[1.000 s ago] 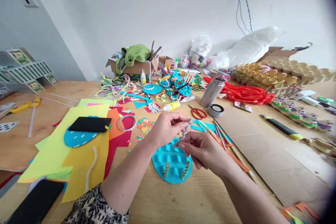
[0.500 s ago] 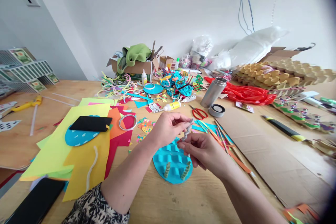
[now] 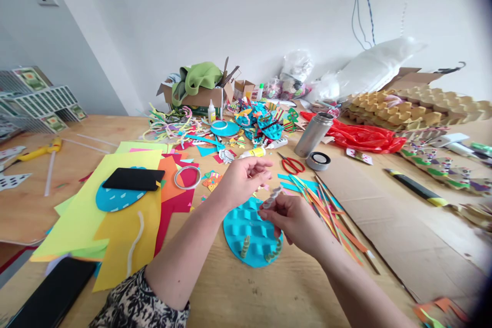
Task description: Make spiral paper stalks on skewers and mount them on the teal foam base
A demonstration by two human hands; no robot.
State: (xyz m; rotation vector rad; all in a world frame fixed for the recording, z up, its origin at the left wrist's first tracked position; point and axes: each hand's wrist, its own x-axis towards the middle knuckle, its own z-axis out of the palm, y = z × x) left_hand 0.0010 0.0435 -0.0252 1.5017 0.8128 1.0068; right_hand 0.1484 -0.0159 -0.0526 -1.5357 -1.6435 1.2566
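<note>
A grey twisted pipe cleaner (image 3: pixel 274 196) sticks up from between the thumb and fingers of my right hand (image 3: pixel 294 219). My left hand (image 3: pixel 246 182) hovers just to its left, fingers stretched and apart, with nothing visible in them. Below both hands lies a round blue paper disc (image 3: pixel 240 230) with rows of raised folds. On its near part stand two twisted greenish pieces, one on the left (image 3: pixel 245 247) and another on the right (image 3: pixel 273 252). My right hand covers part of the disc's right side.
Red-handled scissors (image 3: pixel 292 165), a steel flask (image 3: pixel 313 134) and its lid (image 3: pixel 319 160) lie beyond my hands. Coloured paper strips (image 3: pixel 338 220) and a cardboard sheet (image 3: pixel 376 220) are at right. Yellow paper (image 3: pixel 82 220) and a black phone (image 3: pixel 134 179) lie left.
My left hand has let go of the pipe cleaner's upper end and opened. The pipe cleaner now leans in my right hand, which has barely moved.
</note>
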